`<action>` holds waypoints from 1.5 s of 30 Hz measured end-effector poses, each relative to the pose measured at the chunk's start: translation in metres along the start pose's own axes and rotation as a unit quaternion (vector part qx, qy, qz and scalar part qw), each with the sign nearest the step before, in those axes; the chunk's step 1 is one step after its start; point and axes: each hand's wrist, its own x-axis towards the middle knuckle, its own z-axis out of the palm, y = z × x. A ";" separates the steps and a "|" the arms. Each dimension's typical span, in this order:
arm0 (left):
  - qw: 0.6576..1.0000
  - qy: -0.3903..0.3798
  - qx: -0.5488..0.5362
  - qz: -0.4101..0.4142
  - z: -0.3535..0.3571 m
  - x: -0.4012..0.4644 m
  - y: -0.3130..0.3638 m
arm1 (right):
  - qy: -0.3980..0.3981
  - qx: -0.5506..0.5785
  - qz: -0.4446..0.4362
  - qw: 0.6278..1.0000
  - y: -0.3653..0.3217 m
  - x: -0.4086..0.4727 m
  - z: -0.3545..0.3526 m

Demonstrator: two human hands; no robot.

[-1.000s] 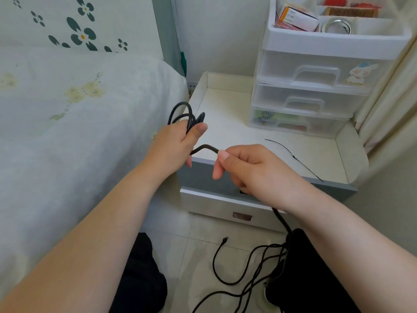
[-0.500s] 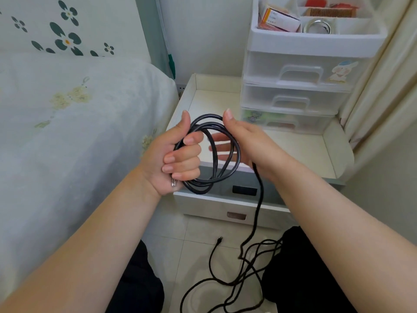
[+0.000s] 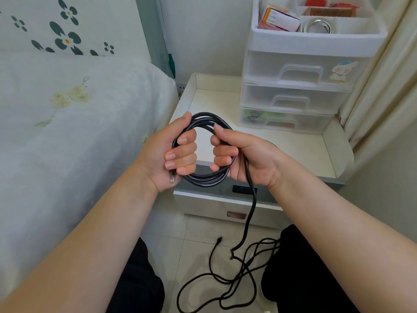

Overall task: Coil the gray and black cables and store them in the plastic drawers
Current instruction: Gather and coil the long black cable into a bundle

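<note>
Both hands had the black cable (image 3: 204, 177) looped above the worktop (image 3: 293, 152): the left hand (image 3: 168, 154) curled its grip round one side of the coil, the right hand (image 3: 243, 154) round the other. The loose tail dropped to the floor (image 3: 198, 245), with the plastic drawers (image 3: 293, 86) standing behind.

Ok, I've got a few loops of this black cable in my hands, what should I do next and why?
Probably slide the right hand down the loose tail and bring up another loop into the left hand. The black cable is only partly coiled: a long stretch hangs from the right hand and lies tangled on the floor.
</note>
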 end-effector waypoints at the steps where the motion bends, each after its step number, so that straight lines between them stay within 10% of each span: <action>1: 1.000 -0.002 0.006 -0.008 0.000 -0.001 0.001 | 0.000 -0.003 0.000 1.000 0.000 0.000 0.001; 18: 0.998 -0.067 -0.020 -0.008 0.013 -0.002 -0.013 | 0.200 -0.110 -0.111 0.967 0.005 0.006 0.007; 31: 0.997 -0.039 0.069 -0.015 0.011 -0.014 -0.009 | 0.325 -0.501 -0.293 0.747 -0.010 0.006 -0.034; 36: 0.998 -0.052 -0.002 0.021 0.015 -0.012 -0.005 | 0.285 -0.405 -0.228 0.839 0.019 0.034 -0.037; 45: 0.938 0.163 -0.236 0.195 -0.017 0.006 0.010 | 0.220 -0.365 -0.041 0.904 0.065 0.035 -0.015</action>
